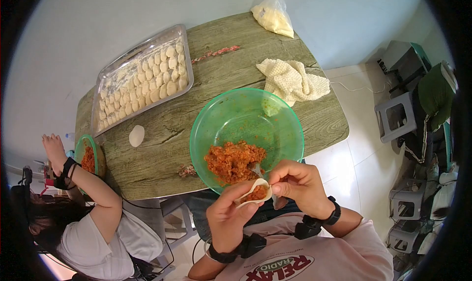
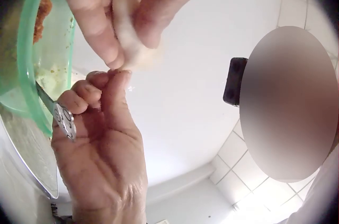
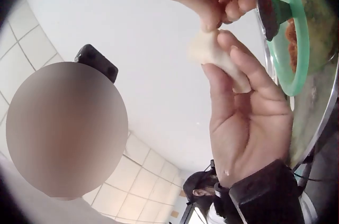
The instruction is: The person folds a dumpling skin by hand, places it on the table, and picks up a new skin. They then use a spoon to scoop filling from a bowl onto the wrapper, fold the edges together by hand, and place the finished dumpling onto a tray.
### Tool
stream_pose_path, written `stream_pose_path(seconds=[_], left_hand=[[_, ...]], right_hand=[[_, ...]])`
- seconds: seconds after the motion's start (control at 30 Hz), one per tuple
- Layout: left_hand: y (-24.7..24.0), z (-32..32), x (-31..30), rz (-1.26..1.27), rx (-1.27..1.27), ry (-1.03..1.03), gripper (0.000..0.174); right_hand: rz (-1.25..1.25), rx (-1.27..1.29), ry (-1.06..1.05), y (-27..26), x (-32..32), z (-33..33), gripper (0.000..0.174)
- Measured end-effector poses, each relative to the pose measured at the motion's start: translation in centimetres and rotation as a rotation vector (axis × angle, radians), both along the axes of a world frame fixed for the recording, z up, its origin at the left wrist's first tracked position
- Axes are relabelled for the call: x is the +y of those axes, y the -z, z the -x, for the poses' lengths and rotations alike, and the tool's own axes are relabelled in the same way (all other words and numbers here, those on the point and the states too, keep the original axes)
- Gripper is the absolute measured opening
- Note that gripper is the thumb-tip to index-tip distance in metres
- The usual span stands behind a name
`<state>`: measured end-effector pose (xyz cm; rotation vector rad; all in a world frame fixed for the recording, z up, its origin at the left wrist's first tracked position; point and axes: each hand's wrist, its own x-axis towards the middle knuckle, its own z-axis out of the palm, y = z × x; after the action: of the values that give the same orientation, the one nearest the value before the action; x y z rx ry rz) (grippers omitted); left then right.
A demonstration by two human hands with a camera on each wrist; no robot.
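Observation:
My left hand (image 1: pixel 228 219) cradles a round dumpling wrapper (image 1: pixel 259 187) folded partway up around orange-red filling, its fingers and thumb on either side of the dough. At the wrapper's near edge, the thumb and forefinger of my right hand (image 1: pixel 301 186) pinch the rim. A metal spoon (image 2: pixel 63 121) is tucked into the curled fingers of that same hand, its cut-out handle end over the palm in the left wrist view. Just beyond both hands stands a green translucent bowl (image 1: pixel 197 148) holding a mound of minced filling (image 1: pixel 233 160). In the right wrist view the pale wrapper (image 3: pixel 212 52) bridges both hands' fingertips.
A metal tray (image 1: pixel 142 45) with rows of dumplings lies at the back left. One loose wrapper (image 1: pixel 137 135) is on the wooden table (image 1: pixel 162 153). A cream cloth (image 1: pixel 295 82) and a plastic bag (image 1: pixel 273 18) sit farther back. Another person (image 1: pixel 93 232) sits at left beside a smaller bowl (image 1: pixel 100 158).

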<state>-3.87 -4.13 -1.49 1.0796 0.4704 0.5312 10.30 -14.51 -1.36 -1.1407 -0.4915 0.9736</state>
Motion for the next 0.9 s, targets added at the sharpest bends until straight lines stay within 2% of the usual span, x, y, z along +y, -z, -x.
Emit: stream_pose_path(seconds=[0.2,0.4,0.6,0.67,0.9], left_hand=[[0.4,-0.1,0.0,-0.072,0.005,-0.015,0.037],[-0.1,-0.4,-0.1,-0.054,0.034,-0.043,0.041],[0.1,-0.3,-0.1,-0.062,0.036,-0.046,0.042],[0.1,-0.3,-0.1,-0.058,0.038,-0.053,0.042],[0.1,-0.3,-0.2,-0.053,0.038,-0.042,0.041]], right_hand=[[-0.01,0.007,-0.024,-0.4,0.0,0.0,0.008],[-0.022,0.009,0.064,0.0,0.2,0.1,0.01],[-0.056,-0.133,-0.004,0.7,-0.2,-0.2,0.015],[-0.002,0.031,0.028,0.1,-0.2,0.1,0.017],[0.073,0.075,-0.004,-0.3,-0.2,0.2,0.013]])
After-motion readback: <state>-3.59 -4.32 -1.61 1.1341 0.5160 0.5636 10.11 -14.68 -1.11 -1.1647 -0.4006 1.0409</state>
